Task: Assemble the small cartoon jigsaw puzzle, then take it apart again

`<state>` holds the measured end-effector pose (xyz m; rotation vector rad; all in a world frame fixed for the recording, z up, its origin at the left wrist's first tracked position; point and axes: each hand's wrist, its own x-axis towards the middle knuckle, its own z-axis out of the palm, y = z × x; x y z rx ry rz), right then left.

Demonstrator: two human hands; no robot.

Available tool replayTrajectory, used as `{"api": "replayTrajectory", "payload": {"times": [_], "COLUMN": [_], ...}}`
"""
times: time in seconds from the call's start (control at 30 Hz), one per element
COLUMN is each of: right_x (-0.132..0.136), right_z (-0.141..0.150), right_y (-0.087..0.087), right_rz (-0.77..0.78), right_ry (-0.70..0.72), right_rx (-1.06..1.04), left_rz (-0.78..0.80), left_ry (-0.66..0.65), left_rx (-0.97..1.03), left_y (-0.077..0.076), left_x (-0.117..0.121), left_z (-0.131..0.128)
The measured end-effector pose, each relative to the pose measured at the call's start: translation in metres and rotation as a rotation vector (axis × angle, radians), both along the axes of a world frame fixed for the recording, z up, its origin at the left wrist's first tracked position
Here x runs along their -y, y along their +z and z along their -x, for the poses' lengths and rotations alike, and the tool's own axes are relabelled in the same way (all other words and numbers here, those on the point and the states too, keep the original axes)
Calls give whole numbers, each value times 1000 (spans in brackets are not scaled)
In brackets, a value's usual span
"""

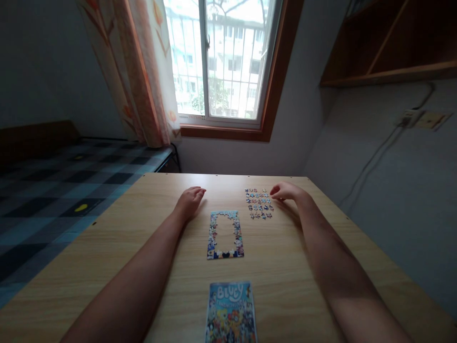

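Observation:
A jigsaw frame, with its border assembled and the middle bare, lies in the middle of the wooden table. Several loose puzzle pieces are laid out in rows to its upper right. My left hand rests flat on the table just left of the frame's top, fingers stretched out and holding nothing. My right hand sits at the right edge of the loose pieces, fingers curled together near them; whether a piece is pinched I cannot make out. A colourful picture card lies near the front edge.
A bed with a checked blue cover stands left of the table. A window with a curtain is behind. A wooden shelf hangs at upper right, with a wall socket and cable below it.

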<state>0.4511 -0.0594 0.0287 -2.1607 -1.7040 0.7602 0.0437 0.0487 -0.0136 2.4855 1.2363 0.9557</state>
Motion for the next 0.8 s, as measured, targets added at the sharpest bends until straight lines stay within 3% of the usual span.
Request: {"api": "replayTrajectory", "payload": {"times": [0.23,0.57,0.8], "right_x": [-5,-5,-4], "right_z": [13,35,42], "right_y": [3,2,3], "right_rz": [51,57,93], "right_ry": [62,-5,-41], "right_rx": [132,348,382], "left_rz": [17,19,31], "left_ry": [29,25,6], "left_rx": [-11,-23,-59], "left_y": [0,0,-2], "left_x": [1,2,3], "left_z": [-1,-2,-4]}}
